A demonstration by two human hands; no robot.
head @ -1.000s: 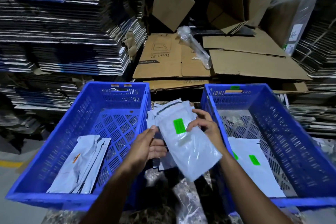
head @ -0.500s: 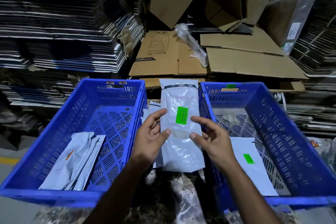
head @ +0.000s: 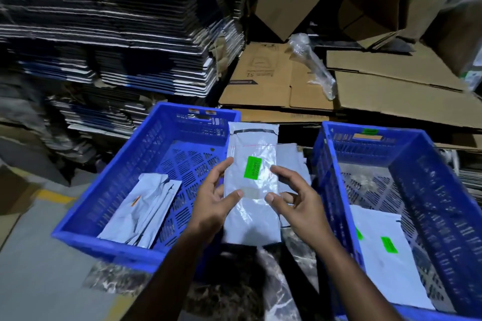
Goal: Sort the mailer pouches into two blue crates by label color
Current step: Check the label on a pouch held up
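Between the two crates I hold up a white mailer pouch (head: 254,203) with a green label (head: 253,167). My left hand (head: 214,200) pinches its left edge, thumb on the front. My right hand (head: 294,200) pinches its right edge the same way. The left blue crate (head: 86,216) holds a few pouches (head: 142,211), one showing an orange label. The right blue crate (head: 443,190) holds pouches with green labels (head: 386,250). More loose pouches (head: 292,161) lie behind the held one, between the crates.
Stacks of flattened cartons (head: 117,34) rise at the back left. Brown cardboard sheets (head: 391,91) and open boxes lie behind the crates, with a clear plastic wrap (head: 315,68) on them. Grey floor with a yellow line (head: 54,197) is at the left.
The pouch, tilted and held low a second ago, now stands upright between both hands. My view has swung left, so the crates sit further right in the frame.
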